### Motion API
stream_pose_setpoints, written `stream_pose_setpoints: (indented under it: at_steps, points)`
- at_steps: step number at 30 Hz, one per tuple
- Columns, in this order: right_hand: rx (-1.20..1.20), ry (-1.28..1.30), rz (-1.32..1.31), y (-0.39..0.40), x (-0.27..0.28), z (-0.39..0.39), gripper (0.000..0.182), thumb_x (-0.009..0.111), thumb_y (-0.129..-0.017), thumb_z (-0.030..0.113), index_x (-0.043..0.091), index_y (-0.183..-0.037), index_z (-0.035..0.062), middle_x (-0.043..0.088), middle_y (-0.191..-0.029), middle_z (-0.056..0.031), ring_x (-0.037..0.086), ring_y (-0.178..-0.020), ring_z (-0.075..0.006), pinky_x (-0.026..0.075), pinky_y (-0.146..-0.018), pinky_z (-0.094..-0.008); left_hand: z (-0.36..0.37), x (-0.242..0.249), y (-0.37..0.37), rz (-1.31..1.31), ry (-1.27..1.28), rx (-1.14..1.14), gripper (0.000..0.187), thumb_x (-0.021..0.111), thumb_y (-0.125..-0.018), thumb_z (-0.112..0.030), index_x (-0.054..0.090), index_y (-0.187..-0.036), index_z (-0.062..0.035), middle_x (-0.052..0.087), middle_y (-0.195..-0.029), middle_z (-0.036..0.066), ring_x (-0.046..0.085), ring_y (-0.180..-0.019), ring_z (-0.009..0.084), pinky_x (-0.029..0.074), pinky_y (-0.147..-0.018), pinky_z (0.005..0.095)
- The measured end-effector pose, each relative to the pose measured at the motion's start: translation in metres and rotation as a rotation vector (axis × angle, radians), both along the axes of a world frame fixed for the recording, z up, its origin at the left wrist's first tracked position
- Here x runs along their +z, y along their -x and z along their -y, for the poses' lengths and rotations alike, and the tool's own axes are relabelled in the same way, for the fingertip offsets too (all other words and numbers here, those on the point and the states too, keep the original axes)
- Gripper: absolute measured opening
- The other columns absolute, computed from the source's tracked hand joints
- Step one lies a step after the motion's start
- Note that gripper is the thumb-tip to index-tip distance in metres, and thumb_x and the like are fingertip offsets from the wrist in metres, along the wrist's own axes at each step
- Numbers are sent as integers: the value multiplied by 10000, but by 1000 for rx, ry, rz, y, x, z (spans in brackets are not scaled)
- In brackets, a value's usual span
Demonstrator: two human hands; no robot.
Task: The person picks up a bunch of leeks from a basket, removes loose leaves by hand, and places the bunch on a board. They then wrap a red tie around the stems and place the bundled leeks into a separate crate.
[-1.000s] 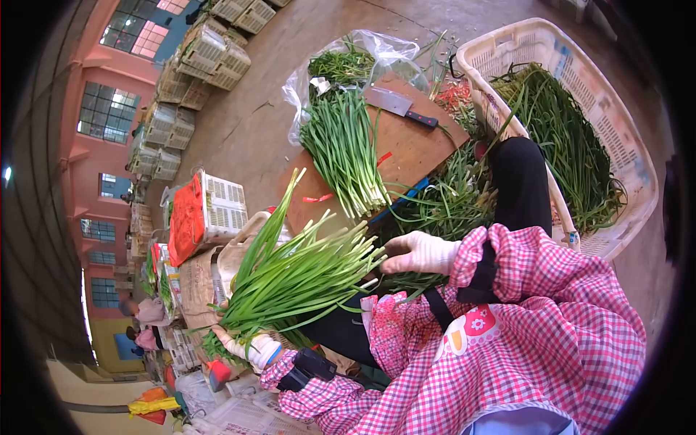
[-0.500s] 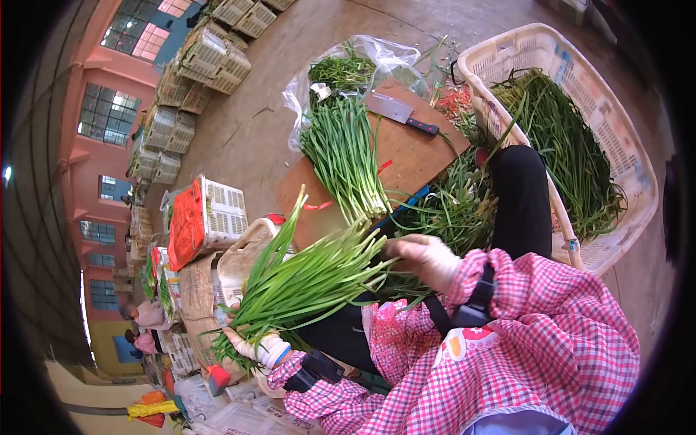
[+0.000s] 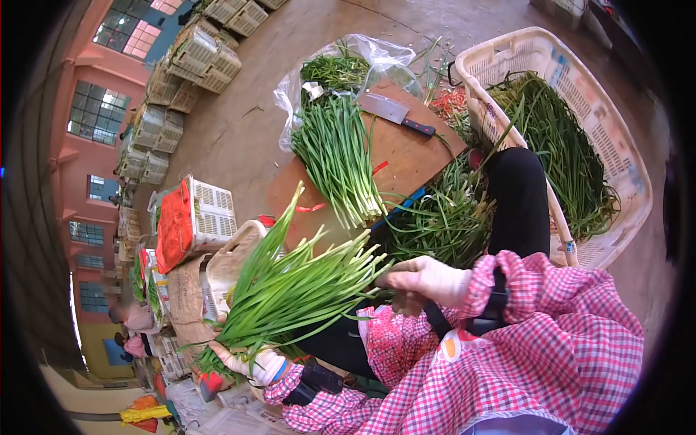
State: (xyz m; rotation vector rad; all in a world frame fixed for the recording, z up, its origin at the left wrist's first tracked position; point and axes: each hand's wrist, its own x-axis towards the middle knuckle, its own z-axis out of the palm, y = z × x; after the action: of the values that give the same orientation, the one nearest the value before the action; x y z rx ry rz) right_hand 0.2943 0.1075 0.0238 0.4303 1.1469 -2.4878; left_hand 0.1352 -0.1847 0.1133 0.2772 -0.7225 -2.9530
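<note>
My left hand (image 3: 245, 361) is wrapped around the leafy end of a loose bunch of garlic chives (image 3: 297, 290) and holds it over my lap. The pale stem ends fan out toward my right hand (image 3: 424, 281), whose fingers are bent together just beside the stem tips. Whether anything sits between those fingers is hidden. Beyond the held bunch, a neat pile of garlic chives (image 3: 335, 156) lies on a brown cutting board (image 3: 406, 156). On the board's far side rests a cleaver (image 3: 395, 112) with a dark handle.
A large white plastic basket (image 3: 623, 138) with more greens stands at my right. Loose trimmings (image 3: 449, 225) lie between board and knee. A clear plastic bag (image 3: 286, 109) with greens is behind the board. At left are a crate with a red cover (image 3: 176, 225) and stacked crates (image 3: 199, 54).
My right hand has moved slightly down and toward me, its fingers now bent near the stem tips. The bunch in my left hand stays about where it was. The view has shifted slightly.
</note>
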Motion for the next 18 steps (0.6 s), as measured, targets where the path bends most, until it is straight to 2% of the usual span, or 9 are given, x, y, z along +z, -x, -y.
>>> stream_pose_setpoints:
  at_steps: [2,5,7,11,13,14,15,16,18]
  points:
    - [-50,185,107,16,0,13,364,571,-904,355,599,-1074,34,645,-717,-93,595,-519,-154,499,-490,-290,-1,-3,-2,-15,-29,-61,296,630,-833,-256,604,-1034,-41,640,-986,133,601,-962,285,467,-894,502]
    - [-118,307,122,27,-22,24,314,560,-916,321,604,-994,20,617,-662,-81,569,-491,-155,480,-469,-284,4,-13,-1,-102,8,-114,276,607,-858,-256,613,-1016,-31,644,-1009,156,597,-977,296,472,-890,500]
    - [-87,425,-78,20,-29,19,276,553,-923,282,602,-932,10,592,-624,-76,559,-483,-159,465,-464,-283,2,-13,0,-92,-2,-109,276,603,-861,-259,614,-1012,-28,643,-1006,160,595,-981,294,472,-892,497]
    - [217,273,-212,-9,-37,-18,266,574,-912,255,626,-893,-4,624,-678,-93,580,-564,-162,466,-567,-282,9,-16,8,-84,10,-135,276,580,-880,-263,616,-1001,-18,639,-1004,170,593,-984,295,472,-895,493]
    - [493,-103,-339,-18,-26,-48,305,574,-918,285,642,-871,-9,649,-727,-64,610,-638,-143,496,-625,-293,13,-18,13,-93,48,-112,278,562,-894,-263,610,-1000,-10,638,-998,168,591,-984,297,475,-890,491]
    - [591,-257,-342,-25,-47,-55,294,578,-914,277,647,-888,-7,658,-749,-44,615,-668,-124,504,-647,-305,16,-18,15,-93,41,-103,278,562,-894,-263,610,-1000,-10,638,-998,168,591,-984,297,475,-890,491]
    - [743,-679,-299,-28,-27,-63,274,576,-895,283,661,-890,22,667,-766,-69,636,-676,-170,507,-643,-331,18,-17,16,-63,29,-68,275,565,-893,-256,606,-1003,-8,639,-991,161,589,-986,296,477,-889,490]
    - [838,-1395,-642,-34,-29,-72,294,560,-856,264,636,-1062,68,656,-733,-127,650,-652,-259,514,-590,-354,19,-18,15,-33,17,-30,273,569,-891,-250,602,-1007,-5,639,-984,154,588,-987,296,478,-887,488]
    - [1014,-1805,-323,-38,-15,-76,375,554,-799,249,586,-1150,119,625,-689,-138,636,-645,-323,497,-548,-418,20,-21,16,-34,1,14,265,581,-884,-234,598,-1012,-3,641,-974,136,587,-985,296,482,-884,489]
